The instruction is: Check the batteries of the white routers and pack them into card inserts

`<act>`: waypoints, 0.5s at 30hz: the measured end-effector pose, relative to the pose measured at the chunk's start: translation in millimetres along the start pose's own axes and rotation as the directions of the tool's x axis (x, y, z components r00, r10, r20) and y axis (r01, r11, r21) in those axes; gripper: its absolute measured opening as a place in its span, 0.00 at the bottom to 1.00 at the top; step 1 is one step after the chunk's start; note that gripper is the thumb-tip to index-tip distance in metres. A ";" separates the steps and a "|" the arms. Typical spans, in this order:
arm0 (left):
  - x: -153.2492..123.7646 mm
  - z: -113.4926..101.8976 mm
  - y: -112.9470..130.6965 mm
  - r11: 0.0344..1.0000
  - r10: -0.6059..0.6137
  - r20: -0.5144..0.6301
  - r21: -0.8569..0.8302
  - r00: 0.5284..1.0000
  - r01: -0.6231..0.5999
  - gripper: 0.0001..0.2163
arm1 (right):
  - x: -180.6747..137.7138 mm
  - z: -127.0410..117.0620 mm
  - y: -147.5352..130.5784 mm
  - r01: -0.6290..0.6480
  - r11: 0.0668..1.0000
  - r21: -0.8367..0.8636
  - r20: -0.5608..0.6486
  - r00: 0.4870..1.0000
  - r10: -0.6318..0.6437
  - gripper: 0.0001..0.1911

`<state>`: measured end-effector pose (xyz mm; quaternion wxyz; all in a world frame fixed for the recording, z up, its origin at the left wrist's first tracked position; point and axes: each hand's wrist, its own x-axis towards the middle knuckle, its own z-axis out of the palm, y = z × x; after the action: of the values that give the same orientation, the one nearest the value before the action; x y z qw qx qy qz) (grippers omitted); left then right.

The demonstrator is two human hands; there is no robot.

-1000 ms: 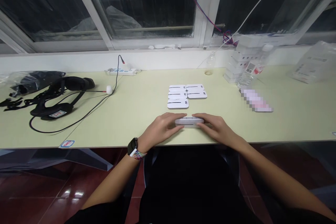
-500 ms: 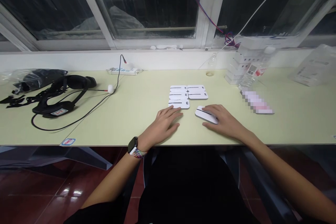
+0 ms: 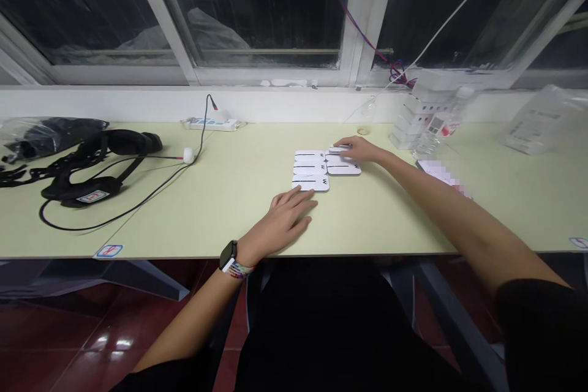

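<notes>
Pale counter (image 3: 206,208): your right hand (image 3: 362,149) has carried the white case (image 3: 339,149) to the case cluster's (image 3: 312,170) far edge, fingers closed round it; your left hand (image 3: 287,215) lies spread flat at the cluster's near edge.

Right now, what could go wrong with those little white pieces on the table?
1. The right hand reaches past the neat rows of white pieces to touch the farthest piece; its wrist could knock the rows crooked.
2. The left hand lies flat just beside the nearest piece and might nudge it.
3. The right arm passes fairly near the plastic bottle, so a quick swing could tip it.
</notes>
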<state>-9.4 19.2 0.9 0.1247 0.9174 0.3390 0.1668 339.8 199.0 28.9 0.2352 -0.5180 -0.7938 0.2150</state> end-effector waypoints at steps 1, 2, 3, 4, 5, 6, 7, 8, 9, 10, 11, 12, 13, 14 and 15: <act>0.0 -0.1 0.4 1.000 -0.001 0.003 -0.001 1.000 0.001 0.20 | 9.0 0.9 2.2 -0.008 1.000 0.005 0.013 1.000 0.008 0.25; 0.0 -0.3 0.7 1.000 -0.004 0.007 -0.001 1.000 0.004 0.20 | 16.2 2.2 3.9 -0.017 1.000 0.006 0.022 1.000 0.017 0.26; 0.0 -0.4 0.9 1.000 -0.006 0.011 0.000 1.000 0.006 0.20 | 21.8 3.6 5.2 -0.027 1.000 0.005 0.023 0.999 0.027 0.26; 0.1 -0.5 1.1 1.000 -0.007 0.014 0.000 1.000 0.007 0.20 | 25.9 5.1 6.5 -0.038 0.999 0.003 0.019 0.999 0.038 0.26; 0.1 -0.6 1.1 1.000 -0.007 0.015 0.000 1.000 0.007 0.20 | 28.7 6.4 7.8 -0.052 0.999 0.000 0.015 0.999 0.052 0.26; 0.2 -0.8 1.2 1.000 -0.006 0.018 0.000 1.000 0.006 0.20 | 30.4 7.6 9.2 -0.063 0.998 -0.003 0.011 0.998 0.063 0.26; 0.2 -0.9 1.1 1.000 -0.005 0.021 -0.001 1.000 0.005 0.20 | 31.1 8.6 10.6 -0.071 0.997 -0.007 0.007 0.997 0.071 0.27; 0.2 -1.1 1.1 1.000 -0.005 0.027 -0.001 1.000 0.005 0.20 | 30.8 9.6 11.9 -0.075 0.997 -0.011 0.003 0.997 0.075 0.26; 0.2 -1.1 0.9 1.000 -0.007 0.031 0.000 0.999 0.007 0.21 | 29.9 10.8 13.1 -0.077 0.997 -0.017 0.000 0.997 0.077 0.26; 0.2 -1.0 0.7 1.000 -0.009 0.033 0.000 0.999 0.009 0.21 | 28.3 12.3 13.8 -0.078 0.997 -0.026 -0.004 0.997 0.078 0.25; 0.2 -0.8 0.4 1.000 -0.010 0.030 -0.001 1.000 0.010 0.21 | 26.3 14.3 14.0 -0.081 0.996 -0.037 -0.013 0.997 0.080 0.26; 0.1 -0.5 0.0 1.000 -0.008 0.022 -0.002 1.000 0.008 0.21 | 23.9 17.0 13.7 -0.087 0.995 -0.052 -0.032 0.996 0.086 0.26; 0.1 0.0 -0.5 1.000 -0.004 0.012 -0.004 1.000 0.004 0.20 | 21.2 20.5 12.8 -0.098 0.993 -0.071 -0.060 0.994 0.094 0.28; 0.0 0.4 -1.0 1.000 0.001 0.004 -0.006 1.000 -0.001 0.20 | 18.5 24.7 11.4 -0.111 0.990 -0.092 -0.092 0.990 0.103 0.29; 0.0 0.8 -1.4 1.000 0.006 -0.003 -0.008 1.000 -0.006 0.20 | 15.7 29.5 9.7 -0.123 0.986 -0.113 -0.121 0.987 0.109 0.31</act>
<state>-9.9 20.1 -0.3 0.1272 0.9177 0.3358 0.1699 323.7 214.2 2.1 0.2357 -0.5880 -0.7590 0.1503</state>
